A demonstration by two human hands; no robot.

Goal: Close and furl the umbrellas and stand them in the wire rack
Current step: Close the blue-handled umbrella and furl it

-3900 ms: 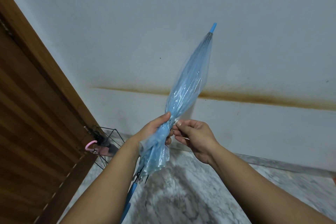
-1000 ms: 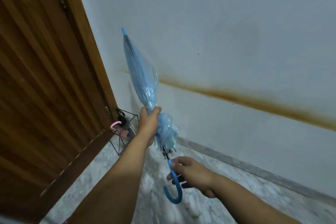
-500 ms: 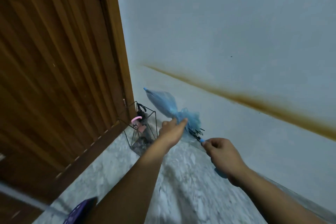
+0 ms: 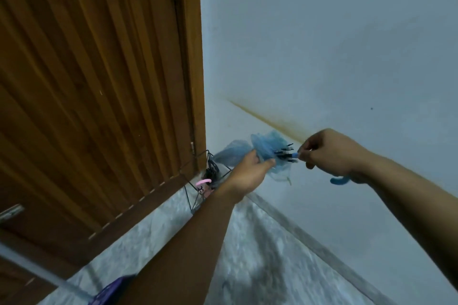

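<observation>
Gripping left hand point(image 4: 250, 172): is clutching the blue umbrella point(image 4: 266, 147) canopy
Right hand point(image 4: 332, 153): is gripping its handle
Wire rack point(image 4: 209, 176): is standing below

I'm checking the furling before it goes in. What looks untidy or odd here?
The blue umbrella is bunched loosely near its rib tips, where the left hand grips it. The wall carries a brown streak.
</observation>
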